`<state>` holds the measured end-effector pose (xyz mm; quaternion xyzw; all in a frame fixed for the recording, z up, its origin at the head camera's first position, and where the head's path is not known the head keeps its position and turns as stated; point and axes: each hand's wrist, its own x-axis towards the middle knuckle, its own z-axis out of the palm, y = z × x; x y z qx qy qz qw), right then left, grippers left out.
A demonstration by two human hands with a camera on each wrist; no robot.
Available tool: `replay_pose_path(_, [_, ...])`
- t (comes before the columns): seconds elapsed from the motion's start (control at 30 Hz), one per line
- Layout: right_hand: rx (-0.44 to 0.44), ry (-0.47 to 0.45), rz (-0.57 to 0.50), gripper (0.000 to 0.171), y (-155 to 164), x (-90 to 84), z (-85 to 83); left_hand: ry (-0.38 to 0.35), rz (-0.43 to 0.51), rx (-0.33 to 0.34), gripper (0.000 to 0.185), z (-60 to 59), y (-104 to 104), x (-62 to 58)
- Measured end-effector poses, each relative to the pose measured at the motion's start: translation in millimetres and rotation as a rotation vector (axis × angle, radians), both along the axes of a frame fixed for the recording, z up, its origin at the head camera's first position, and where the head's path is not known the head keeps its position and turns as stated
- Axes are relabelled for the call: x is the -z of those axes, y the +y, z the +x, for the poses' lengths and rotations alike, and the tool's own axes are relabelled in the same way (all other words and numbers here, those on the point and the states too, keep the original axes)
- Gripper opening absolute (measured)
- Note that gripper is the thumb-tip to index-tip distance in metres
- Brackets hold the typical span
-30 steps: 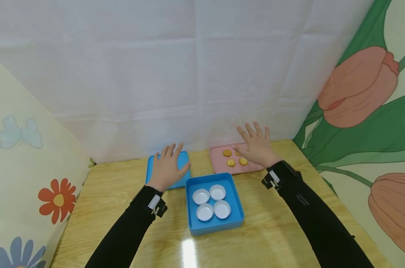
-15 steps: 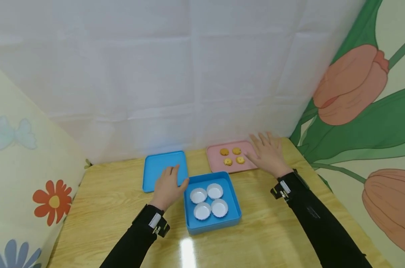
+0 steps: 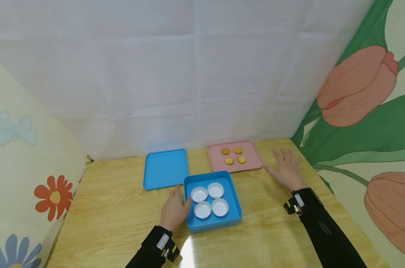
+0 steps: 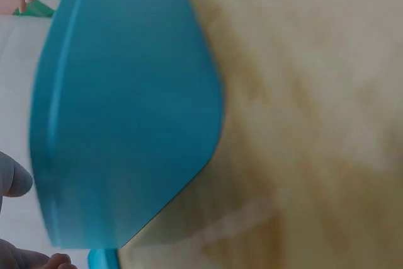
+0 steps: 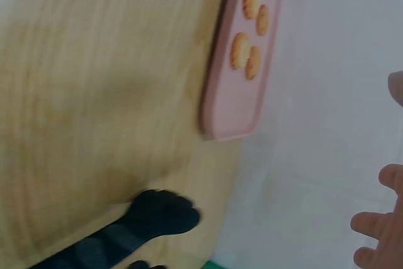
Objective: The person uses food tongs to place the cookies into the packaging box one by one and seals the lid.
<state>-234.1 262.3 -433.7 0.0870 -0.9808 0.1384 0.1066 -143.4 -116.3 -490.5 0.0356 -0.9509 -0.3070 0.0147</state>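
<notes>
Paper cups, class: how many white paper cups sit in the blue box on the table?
4. All stand inside the blue box in a square: far left, far right, near left, near right. None looks hidden.

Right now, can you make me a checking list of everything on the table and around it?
Surface: wooden table, shiny glare at the near edge.
Job's things: blue box holding four white paper cups; flat blue lid behind it; pink tray with four cookies.
Clutter: nothing seen.
Hands: left hand against the box's left wall; right hand flat on the table beside the pink tray.
Cables: nothing seen.
Surroundings: white sheet behind, flower-print walls at both sides.
</notes>
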Motion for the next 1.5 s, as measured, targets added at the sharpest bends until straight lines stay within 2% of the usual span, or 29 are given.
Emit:
replay_pose_path(0.23, [0.087,-0.047,-0.039,0.081,29.6,29.7,11.8,-0.040,0.045,-0.064,0.061,14.1,17.1,15.0])
replay_pose_path(0.6, [0.209,-0.121,-0.096,0.090,50.9,62.6,33.0,-0.050,0.120,-0.126,0.052,16.6,27.1,22.3])
replay_pose_path(0.73, [0.263,-0.172,-0.141,0.096,55.9,74.5,37.9,-0.048,0.123,-0.158,0.050,16.2,29.8,23.6])
replay_pose_path(0.9, [0.328,-0.199,-0.126,0.098,59.9,88.6,42.1,-0.034,0.104,-0.184,0.049,16.7,34.2,23.3])
replay_pose_path(1.2, [0.402,-0.164,-0.113,0.084,58.1,97.6,45.8,-0.033,0.097,-0.199,0.047,17.4,38.3,21.7])
replay_pose_path(1.5, [0.386,-0.092,-0.113,0.071,56.9,101.3,42.9,-0.042,0.089,-0.215,0.047,16.7,37.3,22.3])
